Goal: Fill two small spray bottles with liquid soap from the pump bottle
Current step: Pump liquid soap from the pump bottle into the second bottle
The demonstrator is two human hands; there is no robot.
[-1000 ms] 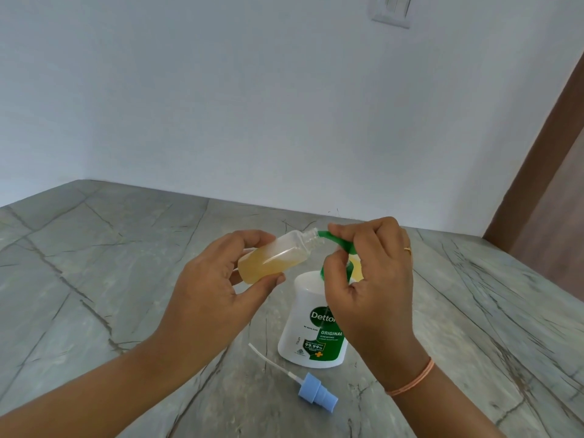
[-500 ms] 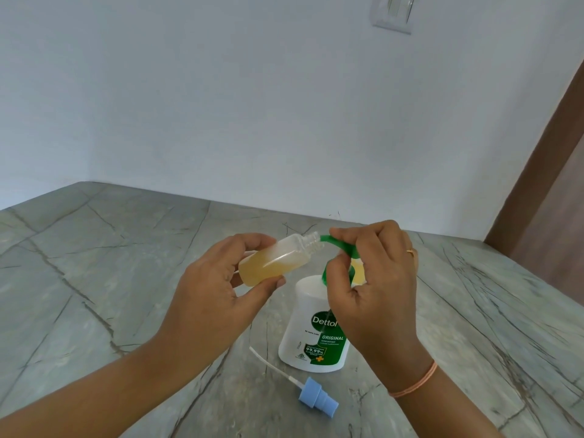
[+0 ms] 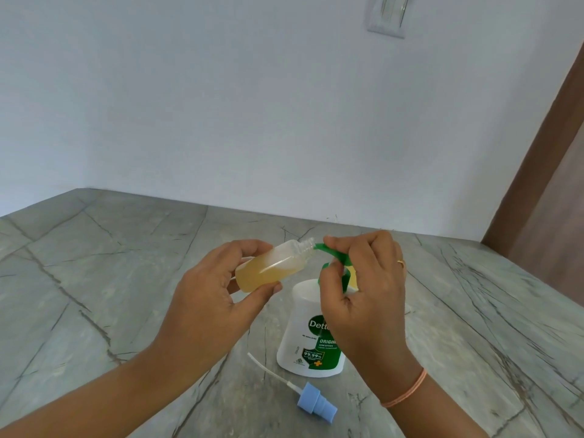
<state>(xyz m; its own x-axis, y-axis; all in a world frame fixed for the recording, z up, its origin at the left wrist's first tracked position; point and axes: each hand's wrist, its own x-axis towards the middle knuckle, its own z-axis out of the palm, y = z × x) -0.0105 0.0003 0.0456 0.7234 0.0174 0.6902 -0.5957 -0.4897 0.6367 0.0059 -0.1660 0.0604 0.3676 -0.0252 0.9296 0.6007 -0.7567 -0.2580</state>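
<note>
My left hand [image 3: 208, 298] holds a small clear spray bottle [image 3: 273, 268], tilted with its open neck up to the right and partly filled with amber soap. The neck meets the green pump nozzle [image 3: 331, 252] of the white soap pump bottle [image 3: 311, 339], which stands on the counter. My right hand [image 3: 363, 286] curls over the green pump head, fingers on top and thumb below. A blue spray cap [image 3: 316, 403] with a white dip tube lies on the counter in front of the pump bottle. No second spray bottle is in view.
The grey marble counter [image 3: 94, 279] runs back to a white wall. A brown door frame [image 3: 543, 147] stands at the right. A switch plate [image 3: 387, 15] hangs high on the wall.
Both hands hold the same pose. My right hand and the pump head have risen slightly. The view has shifted a little.
</note>
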